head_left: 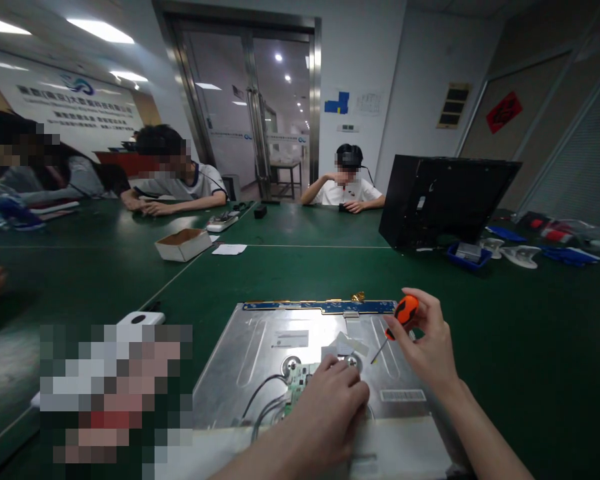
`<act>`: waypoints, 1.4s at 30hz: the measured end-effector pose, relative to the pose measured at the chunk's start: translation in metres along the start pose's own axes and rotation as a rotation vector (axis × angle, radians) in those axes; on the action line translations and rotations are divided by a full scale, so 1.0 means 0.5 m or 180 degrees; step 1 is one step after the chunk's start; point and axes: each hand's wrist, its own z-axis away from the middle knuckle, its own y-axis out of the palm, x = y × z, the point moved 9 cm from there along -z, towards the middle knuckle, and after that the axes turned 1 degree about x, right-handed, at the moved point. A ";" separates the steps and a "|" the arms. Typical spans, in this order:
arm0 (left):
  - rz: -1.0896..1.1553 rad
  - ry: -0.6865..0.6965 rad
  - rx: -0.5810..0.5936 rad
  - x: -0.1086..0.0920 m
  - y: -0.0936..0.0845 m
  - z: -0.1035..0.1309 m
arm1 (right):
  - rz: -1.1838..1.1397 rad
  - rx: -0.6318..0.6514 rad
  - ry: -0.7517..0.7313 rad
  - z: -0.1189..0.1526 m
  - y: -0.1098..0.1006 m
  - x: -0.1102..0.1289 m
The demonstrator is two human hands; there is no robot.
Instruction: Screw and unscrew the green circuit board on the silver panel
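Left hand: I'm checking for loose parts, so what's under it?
Part of the green board shows beside the left hand, above the metal panel. Whatever else lies directly beneath the hand is covered, so loose parts there can't be ruled out.

On the wall sign [73, 110] we make out a blue swirl logo and large Chinese characters ending in what looks like 有限公司; its smaller lines are too blurred for us. We read 福 on the red diamond [504, 112]. The glass doors [225, 87] carry small, illegible lettering. On the metal panel [225, 380], we cannot read the barcode label [403, 395] or the upper label [290, 339].
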 end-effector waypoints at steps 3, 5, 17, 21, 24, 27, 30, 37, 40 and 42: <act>-0.0136 0.0023 0.0040 -0.005 0.005 0.002 | -0.0049 -0.0043 0.0036 0.009 -0.007 0.011; -0.0243 0.0003 0.0037 -0.006 0.009 0.003 | -0.0110 -0.0064 0.0095 0.016 -0.012 0.015; -0.0164 -0.0116 -0.0214 0.004 0.021 0.007 | -0.0205 -0.0290 0.0134 0.055 -0.034 0.030; 0.0011 -0.0017 -0.0246 -0.004 0.007 0.014 | -0.0226 -0.0250 0.0118 0.057 -0.033 0.027; 0.0127 0.0053 -0.0257 -0.007 -0.001 0.016 | -0.0263 -0.0226 0.0093 0.059 -0.033 0.027; 0.0106 0.0035 -0.0235 -0.002 0.002 0.013 | -0.0239 -0.0180 0.0051 0.062 -0.030 0.031; 0.0112 0.0033 -0.0206 0.002 0.007 0.010 | -0.0195 -0.0124 -0.0001 0.065 -0.025 0.037; 0.0214 0.0003 -0.0179 0.007 0.008 0.009 | -0.0288 -0.0069 -0.0172 0.071 -0.018 0.053; 0.0237 0.0024 -0.0173 0.008 0.007 0.009 | -0.0339 -0.0139 -0.0235 0.074 -0.023 0.057; 0.0261 0.0051 -0.0184 0.007 0.004 0.011 | -0.0346 -0.0140 -0.0230 0.077 -0.024 0.058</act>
